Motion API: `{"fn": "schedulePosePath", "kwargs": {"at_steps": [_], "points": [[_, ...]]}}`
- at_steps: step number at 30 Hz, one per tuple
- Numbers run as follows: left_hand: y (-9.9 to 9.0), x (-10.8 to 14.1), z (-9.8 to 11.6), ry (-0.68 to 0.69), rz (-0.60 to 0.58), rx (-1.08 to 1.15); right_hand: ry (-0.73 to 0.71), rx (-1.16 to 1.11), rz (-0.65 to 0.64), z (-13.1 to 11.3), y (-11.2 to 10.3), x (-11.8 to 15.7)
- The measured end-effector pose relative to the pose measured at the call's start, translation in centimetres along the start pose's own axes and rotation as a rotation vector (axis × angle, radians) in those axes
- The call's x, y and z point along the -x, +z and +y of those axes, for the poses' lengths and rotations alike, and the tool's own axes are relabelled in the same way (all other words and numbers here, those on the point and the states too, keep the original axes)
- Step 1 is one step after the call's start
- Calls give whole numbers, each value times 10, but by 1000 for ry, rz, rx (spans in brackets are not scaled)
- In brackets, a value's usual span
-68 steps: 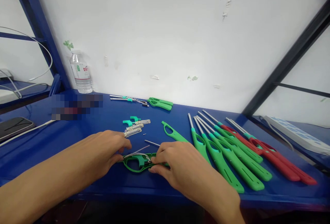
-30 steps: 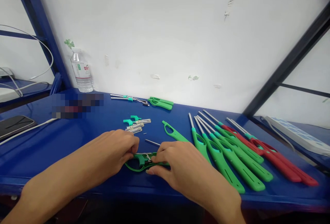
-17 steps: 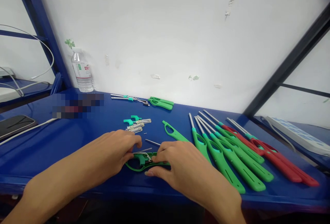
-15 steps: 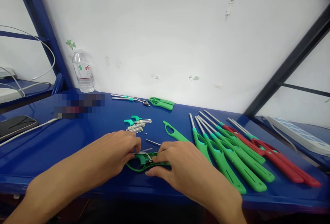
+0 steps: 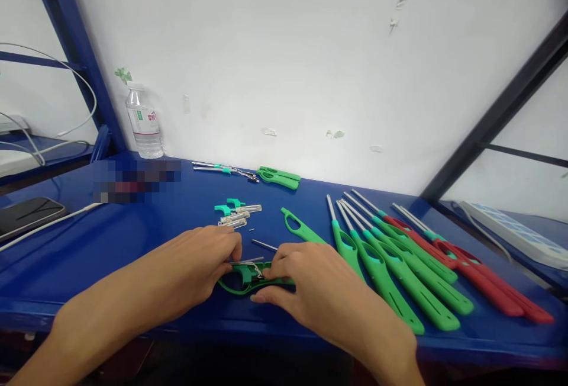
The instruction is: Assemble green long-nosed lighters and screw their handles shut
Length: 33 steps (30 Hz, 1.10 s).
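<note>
An opened green lighter half shell (image 5: 234, 292) lies across the table's front in front of me, with a green trigger (image 5: 245, 275) and thin white wires in it. At its left end my left hand (image 5: 206, 259) is closed, thumb and fingers pinched on the shell; the fingertips are partly hidden. My right hand (image 5: 298, 270) grips the shell's other end, its fingertips pressed by the wires. Just beyond the hands lie thin metal rods (image 5: 262, 244) and a second green half shell (image 5: 304, 230). Farther left are loose teal triggers (image 5: 223, 210) and clear fuel tanks (image 5: 235, 218).
Assembled green lighters (image 5: 390, 279) and red lighters (image 5: 483, 276) lie in a row at right. Metal lighter tubes (image 5: 213, 167) with wires and more green shells (image 5: 279, 179) lie by the wall. A water bottle (image 5: 144, 122) stands back left; a phone (image 5: 31, 217) and cable are at left.
Both hands stay on the green lighter half shell with almost the same grip. The whole view has shifted very slightly; nothing else has visibly moved.
</note>
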<state>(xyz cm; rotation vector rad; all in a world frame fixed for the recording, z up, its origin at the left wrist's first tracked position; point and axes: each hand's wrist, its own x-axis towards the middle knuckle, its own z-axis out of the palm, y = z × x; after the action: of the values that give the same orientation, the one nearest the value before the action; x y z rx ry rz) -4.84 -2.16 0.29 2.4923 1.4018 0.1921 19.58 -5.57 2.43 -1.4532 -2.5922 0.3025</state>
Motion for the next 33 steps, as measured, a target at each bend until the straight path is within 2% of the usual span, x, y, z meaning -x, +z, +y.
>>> {"fn": "schedulePosePath", "kwargs": {"at_steps": [21,33], "points": [[-1,-5,0,-39,6,-45,6,-19,12,1,2,-1],[7,-3,-5,58,90,-40,17,-29,2,0,1,0]]}}
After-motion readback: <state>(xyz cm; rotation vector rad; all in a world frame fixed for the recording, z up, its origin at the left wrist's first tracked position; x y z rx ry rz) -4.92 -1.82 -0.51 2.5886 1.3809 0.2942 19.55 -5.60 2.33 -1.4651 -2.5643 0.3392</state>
